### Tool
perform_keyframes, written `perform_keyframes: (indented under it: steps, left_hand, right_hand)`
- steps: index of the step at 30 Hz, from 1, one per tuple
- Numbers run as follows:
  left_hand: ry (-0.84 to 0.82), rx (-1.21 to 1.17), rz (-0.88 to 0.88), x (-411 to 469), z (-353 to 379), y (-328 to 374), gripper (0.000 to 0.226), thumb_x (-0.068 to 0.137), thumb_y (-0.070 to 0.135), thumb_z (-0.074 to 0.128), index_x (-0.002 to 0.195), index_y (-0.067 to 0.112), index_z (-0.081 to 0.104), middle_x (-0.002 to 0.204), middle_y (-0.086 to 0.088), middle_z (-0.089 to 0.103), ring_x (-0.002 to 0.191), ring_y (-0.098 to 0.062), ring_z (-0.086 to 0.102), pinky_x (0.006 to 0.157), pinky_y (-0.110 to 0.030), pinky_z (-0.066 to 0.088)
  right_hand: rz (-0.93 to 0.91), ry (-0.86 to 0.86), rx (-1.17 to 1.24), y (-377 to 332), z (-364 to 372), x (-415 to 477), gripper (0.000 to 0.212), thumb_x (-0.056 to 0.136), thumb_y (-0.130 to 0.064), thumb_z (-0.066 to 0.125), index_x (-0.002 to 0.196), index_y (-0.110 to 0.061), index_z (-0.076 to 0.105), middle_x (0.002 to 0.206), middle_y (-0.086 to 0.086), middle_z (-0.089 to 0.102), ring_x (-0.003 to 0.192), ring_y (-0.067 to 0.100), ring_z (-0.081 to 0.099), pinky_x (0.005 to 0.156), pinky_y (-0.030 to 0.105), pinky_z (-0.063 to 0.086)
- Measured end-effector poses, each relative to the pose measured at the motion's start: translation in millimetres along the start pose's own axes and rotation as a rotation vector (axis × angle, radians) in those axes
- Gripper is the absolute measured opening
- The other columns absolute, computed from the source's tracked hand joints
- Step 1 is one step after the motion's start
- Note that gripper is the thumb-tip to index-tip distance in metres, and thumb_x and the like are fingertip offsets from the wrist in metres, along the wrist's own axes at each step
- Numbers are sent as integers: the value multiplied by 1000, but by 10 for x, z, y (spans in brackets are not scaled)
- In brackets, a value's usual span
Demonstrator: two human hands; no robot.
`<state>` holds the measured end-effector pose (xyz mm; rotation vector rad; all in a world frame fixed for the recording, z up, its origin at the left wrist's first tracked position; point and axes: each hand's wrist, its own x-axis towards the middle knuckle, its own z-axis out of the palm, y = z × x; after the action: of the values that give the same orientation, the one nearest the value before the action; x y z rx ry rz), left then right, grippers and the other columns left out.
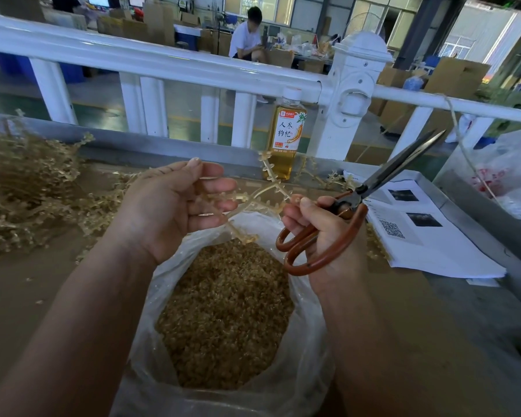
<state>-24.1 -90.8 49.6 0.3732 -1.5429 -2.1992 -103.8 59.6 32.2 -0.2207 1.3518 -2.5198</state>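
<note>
Right now the left hand (175, 206) holds a thin yellow plastic twig (265, 191). Its fingers are bent loosely round one end. The twig has little bumps along its sides, and it hangs in the air over the open bag (163, 296). Its other end comes close to the thumb of the right hand (322, 236). I cannot tell if the thumb touches it.

The right hand grips the scissors (373, 182) by their brown handles. The blades look closed. They point up and away to the right, not at the twig, so no snip is being made at this moment.

How far along is the job? I think it is well on its way. The bag is filled high with tiny yellow bits (226, 311), which look like they were cut from twigs like this one. But a big fluffy pile of twigs (27, 182) lies on the bench (27, 296) at the left, so a lot is left to cut. The twig in the hand has bumps on it too, so I think it needs cutting next.

A bottle (285, 136) of yellow drink stands at the back of the bench, near a white fence (163, 61). Some papers (427, 242) lie at the right.
</note>
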Motion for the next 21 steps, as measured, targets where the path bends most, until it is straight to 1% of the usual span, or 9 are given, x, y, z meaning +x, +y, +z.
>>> perform_keyframes:
  steps: [5, 7, 9, 11, 14, 16, 18, 19, 21]
  left_hand:
    - [0, -13, -10, 16, -7, -5, 30, 98, 24, 38, 86, 10, 61, 70, -4, 72, 56, -17, 68, 47, -23, 53]
    - [5, -11, -15, 28, -15, -18, 30, 98, 24, 38, 86, 10, 61, 70, -5, 72, 56, -17, 68, 48, -23, 53]
    - [3, -7, -25, 34, -21, -26, 26, 94, 26, 43, 86, 10, 62, 71, -5, 72, 57, -18, 68, 48, -24, 53]
    - [-13, -7, -28, 34, -23, -28, 21, 81, 26, 54, 87, 7, 62, 72, -7, 72, 58, -19, 68, 50, -25, 55]
    - [-46, 3, -46, 16, -12, -47, 24, 62, 11, 62, 85, 2, 63, 70, -9, 71, 59, -20, 69, 49, -22, 56]
    - [-80, 63, -73, 1, 2, -70, 28, 56, 2, 64, 84, -1, 65, 69, -10, 70, 60, -20, 69, 48, -19, 54]
    - [-109, 155, -104, -8, 0, -79, 28, 53, 0, 65, 81, 0, 68, 69, -12, 70, 59, -20, 69, 50, -20, 55]
    - [-130, 217, -124, -10, -5, -79, 25, 53, 2, 66, 77, 2, 71, 68, -11, 70, 58, -19, 68, 51, -20, 55]
    - [-179, 375, -157, -27, -10, -77, 14, 57, 5, 68, 69, 8, 74, 63, -7, 69, 53, -13, 65, 47, -19, 52]
  right_hand:
    - [7, 4, -64, 2, -13, 7, 21, 86, 4, 58, 81, -13, 48, 52, -1, 64, 44, 9, 59, 41, 20, 46]
    - [9, -5, -44, 12, -9, 8, 21, 86, 5, 58, 81, -12, 47, 52, 0, 64, 45, 10, 59, 41, 21, 46]
    - [5, -6, -3, 19, -3, 8, 21, 85, 8, 57, 81, -11, 48, 58, 5, 64, 47, 12, 61, 45, 21, 49]
    - [6, -5, 18, 17, 1, 7, 21, 85, 8, 57, 82, -11, 48, 61, 7, 63, 49, 13, 62, 47, 21, 50]
    - [21, -11, 25, 2, 0, 5, 21, 86, 8, 56, 83, -11, 47, 55, 4, 64, 47, 12, 62, 43, 22, 48]
    - [21, -9, 38, 1, -7, 14, 21, 86, 8, 56, 83, -11, 47, 55, 3, 64, 47, 12, 62, 44, 21, 49]
    - [16, -4, 37, 5, -7, 17, 20, 86, 8, 56, 84, -10, 47, 55, 3, 63, 48, 12, 61, 46, 21, 49]
    - [12, -2, 25, 6, -7, 16, 19, 85, 7, 57, 86, -10, 47, 55, 3, 63, 48, 12, 61, 46, 21, 50]
    - [1, 3, -17, 4, -11, 16, 18, 85, 5, 59, 89, -8, 48, 54, 3, 62, 48, 12, 62, 47, 21, 50]
